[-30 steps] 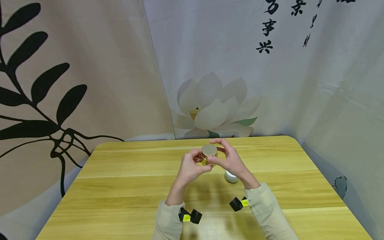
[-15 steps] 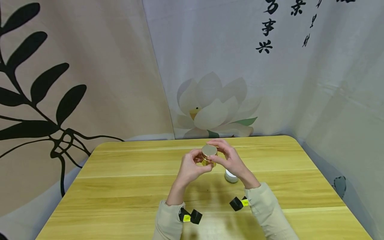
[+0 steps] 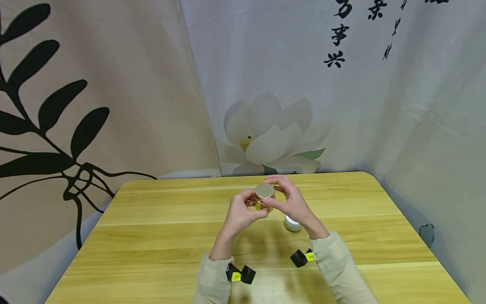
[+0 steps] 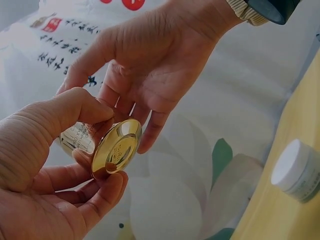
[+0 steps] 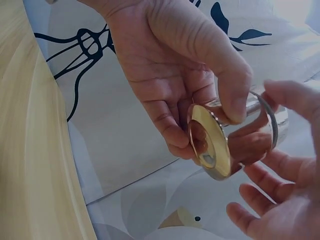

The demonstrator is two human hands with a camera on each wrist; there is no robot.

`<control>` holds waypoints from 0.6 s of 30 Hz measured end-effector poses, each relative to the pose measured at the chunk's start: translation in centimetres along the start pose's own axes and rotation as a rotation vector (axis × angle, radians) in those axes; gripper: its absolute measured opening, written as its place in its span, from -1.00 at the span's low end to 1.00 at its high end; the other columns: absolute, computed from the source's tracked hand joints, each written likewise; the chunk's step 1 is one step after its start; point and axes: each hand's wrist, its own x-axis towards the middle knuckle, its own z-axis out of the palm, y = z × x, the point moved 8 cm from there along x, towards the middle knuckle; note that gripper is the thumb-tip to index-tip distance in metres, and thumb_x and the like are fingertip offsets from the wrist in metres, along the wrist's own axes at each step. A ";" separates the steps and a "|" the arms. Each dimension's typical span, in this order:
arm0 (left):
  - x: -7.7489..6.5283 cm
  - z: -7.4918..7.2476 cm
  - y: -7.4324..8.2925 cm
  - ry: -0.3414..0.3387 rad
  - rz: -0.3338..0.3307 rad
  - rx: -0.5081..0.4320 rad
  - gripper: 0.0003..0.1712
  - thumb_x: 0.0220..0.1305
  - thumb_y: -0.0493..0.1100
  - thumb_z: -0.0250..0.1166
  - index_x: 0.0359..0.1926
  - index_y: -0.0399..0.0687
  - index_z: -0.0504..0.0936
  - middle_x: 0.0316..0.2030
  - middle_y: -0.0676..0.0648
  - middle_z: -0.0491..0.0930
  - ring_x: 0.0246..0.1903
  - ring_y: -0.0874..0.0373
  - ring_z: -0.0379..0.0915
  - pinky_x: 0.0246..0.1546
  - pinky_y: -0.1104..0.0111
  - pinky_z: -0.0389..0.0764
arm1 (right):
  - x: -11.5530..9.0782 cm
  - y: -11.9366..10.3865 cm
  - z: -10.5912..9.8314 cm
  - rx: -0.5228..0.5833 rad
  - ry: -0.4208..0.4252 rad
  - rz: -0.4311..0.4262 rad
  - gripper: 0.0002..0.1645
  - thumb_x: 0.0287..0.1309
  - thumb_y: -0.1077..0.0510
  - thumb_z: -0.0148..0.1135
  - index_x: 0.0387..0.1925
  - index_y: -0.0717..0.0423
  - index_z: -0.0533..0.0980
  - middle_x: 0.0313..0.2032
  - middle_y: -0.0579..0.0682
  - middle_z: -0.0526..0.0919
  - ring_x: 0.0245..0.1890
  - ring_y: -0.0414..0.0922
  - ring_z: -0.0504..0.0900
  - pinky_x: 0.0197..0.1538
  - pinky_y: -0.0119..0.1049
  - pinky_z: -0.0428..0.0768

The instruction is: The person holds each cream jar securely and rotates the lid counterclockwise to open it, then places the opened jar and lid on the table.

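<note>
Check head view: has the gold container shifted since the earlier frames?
No. In the head view the gold container stays in the same place against the far edge of the table; a slight turn can't be ruled out.

Your head camera peers forward and down from the near side; left wrist camera [image 3: 248, 274] looks far-right, right wrist camera [image 3: 298, 258] far-left, both close, sharing that golden jar [image 3: 264, 191].

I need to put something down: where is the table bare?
The table is bare from the left sleeve to its left edge, and from the right sleeve to its right edge. The middle is crowded: the white jar stands there, with the left hand and right hand holding the gold jar.
</note>
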 end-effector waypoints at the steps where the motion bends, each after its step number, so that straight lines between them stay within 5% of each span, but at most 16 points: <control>1: 0.0 0.0 0.0 0.000 -0.001 0.002 -0.60 -0.14 -0.37 0.44 -0.16 -0.31 0.63 -0.34 -0.09 0.52 -0.35 0.13 0.39 -0.27 0.42 0.50 | 0.0 -0.1 0.1 -0.005 -0.007 -0.009 -0.58 0.10 0.27 0.27 0.03 0.24 0.47 0.13 0.15 0.37 0.17 0.02 0.30 0.18 0.11 0.30; 6: -0.1 0.0 0.0 0.001 0.003 0.009 -0.59 -0.15 -0.37 0.43 -0.16 -0.32 0.62 -0.34 -0.08 0.52 -0.36 0.14 0.38 -0.29 0.43 0.49 | -0.1 -0.5 0.3 -0.016 -0.042 -0.070 -0.53 0.22 0.21 0.16 0.13 0.34 0.41 0.14 0.22 0.36 0.15 0.05 0.33 0.16 -0.02 0.38; 11: -0.1 0.0 0.0 0.002 0.003 0.004 -0.59 -0.15 -0.38 0.42 -0.16 -0.32 0.62 -0.33 -0.07 0.51 -0.35 0.14 0.36 -0.28 0.40 0.49 | 0.0 -0.2 0.3 0.007 -0.036 -0.042 -0.43 0.16 0.20 0.22 0.19 0.31 0.34 0.17 0.21 0.34 0.20 0.07 0.27 0.19 0.08 0.29; 18: -0.1 0.0 0.1 0.000 0.001 -0.004 -0.59 -0.15 -0.38 0.42 -0.15 -0.31 0.62 -0.34 -0.07 0.52 -0.35 0.14 0.36 -0.27 0.40 0.49 | 0.0 0.1 0.1 0.033 -0.004 0.005 -0.52 0.05 0.26 0.33 0.02 0.25 0.40 0.11 0.15 0.38 0.20 0.05 0.27 0.20 0.15 0.23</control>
